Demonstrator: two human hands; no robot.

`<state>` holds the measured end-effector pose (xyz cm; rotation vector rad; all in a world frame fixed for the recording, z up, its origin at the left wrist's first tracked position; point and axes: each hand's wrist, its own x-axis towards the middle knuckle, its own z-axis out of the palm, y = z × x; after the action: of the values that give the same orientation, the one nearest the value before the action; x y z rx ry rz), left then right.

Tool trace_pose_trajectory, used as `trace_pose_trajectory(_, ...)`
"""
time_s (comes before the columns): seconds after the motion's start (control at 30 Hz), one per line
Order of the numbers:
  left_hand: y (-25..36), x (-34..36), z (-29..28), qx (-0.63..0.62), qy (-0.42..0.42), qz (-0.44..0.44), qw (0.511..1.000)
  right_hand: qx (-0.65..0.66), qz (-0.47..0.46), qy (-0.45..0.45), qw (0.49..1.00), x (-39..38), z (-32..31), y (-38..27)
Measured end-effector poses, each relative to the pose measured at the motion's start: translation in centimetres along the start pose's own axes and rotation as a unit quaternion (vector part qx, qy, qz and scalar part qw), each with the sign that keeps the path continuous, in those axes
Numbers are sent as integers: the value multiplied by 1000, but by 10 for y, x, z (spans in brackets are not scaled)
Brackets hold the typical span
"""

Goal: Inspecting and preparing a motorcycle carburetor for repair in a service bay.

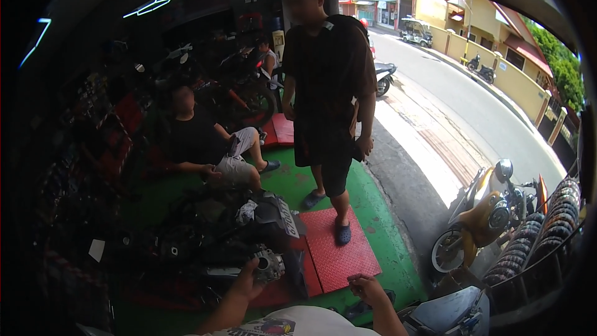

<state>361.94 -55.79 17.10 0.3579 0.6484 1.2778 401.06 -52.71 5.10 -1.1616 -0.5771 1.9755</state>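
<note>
My left hand (246, 281) is closed around a grey metal engine part (271, 265) with a round opening in its side, held low in front of me. Its exact kind is hard to make out. Just beyond it stands a partly dismantled dark motorcycle (205, 236), its tail and number plate (287, 219) pointing right. My right hand (368, 290) is raised near the red checkered-plate ramp (342, 258), with fingers curled together. Whatever those fingers hold, if anything, is too small to see.
A person in dark clothes (329, 87) stands by the ramp; another person (202, 137) sits behind the motorcycle. Farther back is a third person (270, 62). At right are a yellow scooter (494, 211) and a rack of tyres (556, 211). The floor (392, 242) is green.
</note>
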Motion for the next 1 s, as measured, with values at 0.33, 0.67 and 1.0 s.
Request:
trace_pose_trajectory(0.33,1,-2,0,9,4,-2,1000,0,-8,13,1000,0,1,-3)
trace_pose_trajectory(0.67,5,0,6,17,-8,0,1000,31,-21,-2,999,5,-3,-5)
trace_pose_trajectory(1.0,-1,0,10,33,12,9,999,20,-11,-5,1000,5,-6,-3)
